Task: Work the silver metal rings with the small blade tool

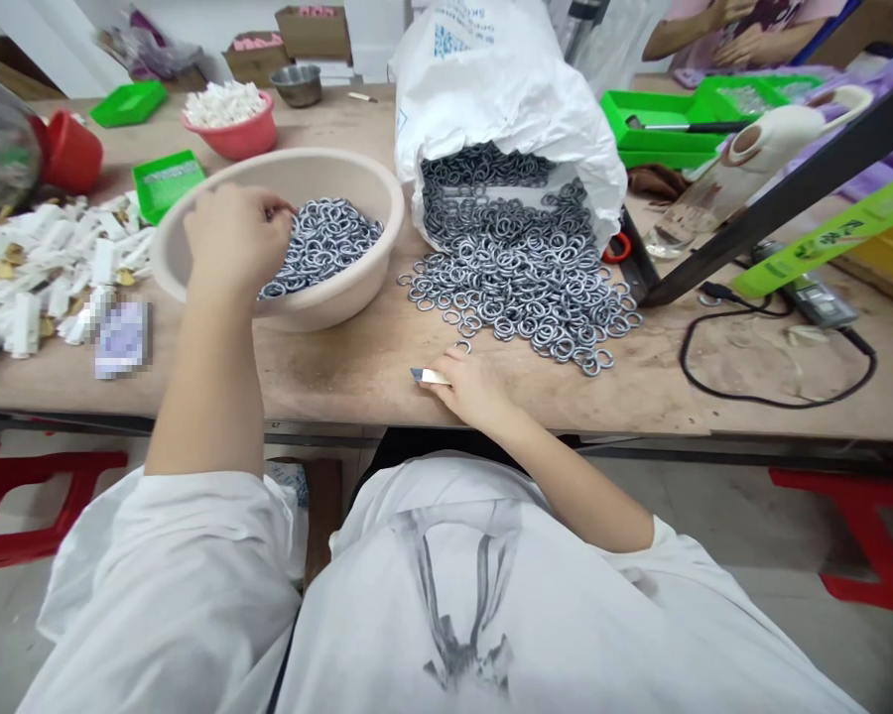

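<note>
My left hand (238,238) is over the left side of a beige basin (327,307) heaped with grey metal rings (331,233). Its fingers are curled and pinched together; what they hold, if anything, is too hidden to name. My right hand (476,385) rests low at the table's front edge, closed around a small white strip with a slanted grey tip (430,376), like a wrapped blade. A single ring (462,347) touches or lies right by its fingers. Just beyond, more rings (521,283) spill from a white sack (491,89) lying on its side.
White plastic pieces (45,263) lie piled at the left. Behind them stand a green tray (168,183) and a pink bowl (234,134) of white parts. At the right are a dark metal bar (774,198), a black cable (774,402), a clear bottle (706,198) and green trays (655,119).
</note>
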A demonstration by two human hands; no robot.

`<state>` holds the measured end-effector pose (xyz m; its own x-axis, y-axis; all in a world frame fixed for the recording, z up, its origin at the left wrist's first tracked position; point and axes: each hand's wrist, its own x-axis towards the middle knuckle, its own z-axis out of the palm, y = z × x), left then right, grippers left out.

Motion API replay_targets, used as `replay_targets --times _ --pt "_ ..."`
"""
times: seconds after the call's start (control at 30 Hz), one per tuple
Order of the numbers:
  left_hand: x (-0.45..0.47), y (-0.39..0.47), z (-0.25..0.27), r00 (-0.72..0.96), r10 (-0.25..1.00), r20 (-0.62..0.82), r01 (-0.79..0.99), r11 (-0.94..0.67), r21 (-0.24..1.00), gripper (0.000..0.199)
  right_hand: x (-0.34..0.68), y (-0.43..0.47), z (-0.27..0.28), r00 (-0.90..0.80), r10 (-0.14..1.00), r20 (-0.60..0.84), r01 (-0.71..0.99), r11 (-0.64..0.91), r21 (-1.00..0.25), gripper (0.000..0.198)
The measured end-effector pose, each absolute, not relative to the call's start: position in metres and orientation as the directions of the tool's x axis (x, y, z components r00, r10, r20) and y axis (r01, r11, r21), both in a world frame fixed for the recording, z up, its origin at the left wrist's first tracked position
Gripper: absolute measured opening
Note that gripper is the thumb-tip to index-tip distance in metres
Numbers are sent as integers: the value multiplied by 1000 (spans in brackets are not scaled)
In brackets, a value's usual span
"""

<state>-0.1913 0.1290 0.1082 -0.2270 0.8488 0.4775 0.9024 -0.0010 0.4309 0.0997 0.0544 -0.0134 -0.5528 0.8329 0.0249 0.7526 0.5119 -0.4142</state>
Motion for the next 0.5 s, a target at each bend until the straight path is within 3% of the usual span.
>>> replay_targets --times 0.07,0.1,0.17,0.27,0.33,0.4,0.5 --pt "-194 131 101 -300 887 350 898 139 417 34 100 58 -16 -525 850 43 756 489 -434 19" --pt "-191 126 98 -302 881 365 903 141 406 34 102 60 -17 -498 865 63 739 461 -491 17" --pt "-175 107 90 -252 837 486 897 14 441 30 107 65 -18 -420 903 96 615 360 -701 19" --pt "-130 65 68 -211 750 627 807 -228 544 28 111 65 -13 -366 930 36 180 108 -978 38" --pt "-93 38 44 -121 886 447 598 -295 746 38 107 59 -7 -395 919 -4 -68 -33 -997 47" --pt "-59 20 17 -51 978 203 267 -183 946 45 100 51 -4 -385 923 -3 -189 -82 -979 49" --pt "-28 8 -11 -95 993 69 -13 -70 997 51 89 40 -12 -271 962 40 -198 -15 -980 39"
